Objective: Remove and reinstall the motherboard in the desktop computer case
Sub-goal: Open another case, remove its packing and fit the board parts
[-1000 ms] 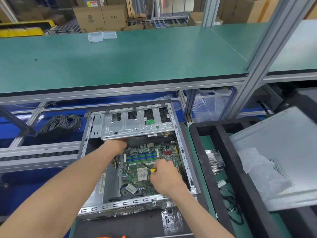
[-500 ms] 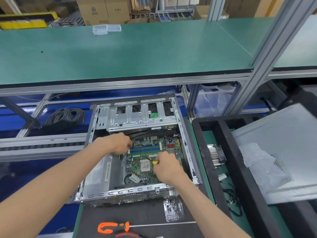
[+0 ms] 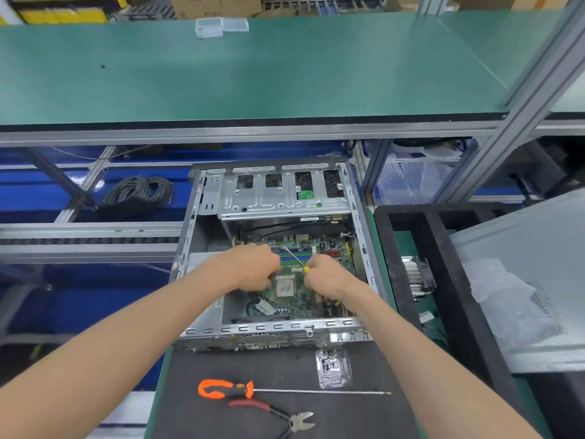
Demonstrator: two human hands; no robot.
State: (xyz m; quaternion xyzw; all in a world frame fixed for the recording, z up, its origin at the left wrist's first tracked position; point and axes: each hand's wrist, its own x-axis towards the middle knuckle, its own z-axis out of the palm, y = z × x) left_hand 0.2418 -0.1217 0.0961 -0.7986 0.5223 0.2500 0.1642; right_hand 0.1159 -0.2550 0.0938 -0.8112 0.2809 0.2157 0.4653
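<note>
Because the board (image 3: 297,280) seems stiff yet fragile, take its edges; right hand (image 3: 327,275) holds a screwdriver (image 3: 294,258), left hand (image 3: 253,267) grip unclear.

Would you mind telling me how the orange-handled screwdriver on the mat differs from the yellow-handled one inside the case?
The orange-handled screwdriver lies flat and untouched on the black mat; the yellow-handled screwdriver is gripped in the right hand, slanted over the motherboard. The orange one's handle shows whole; the yellow one's is mostly hidden by fingers. Both have thin metal shafts.
</note>
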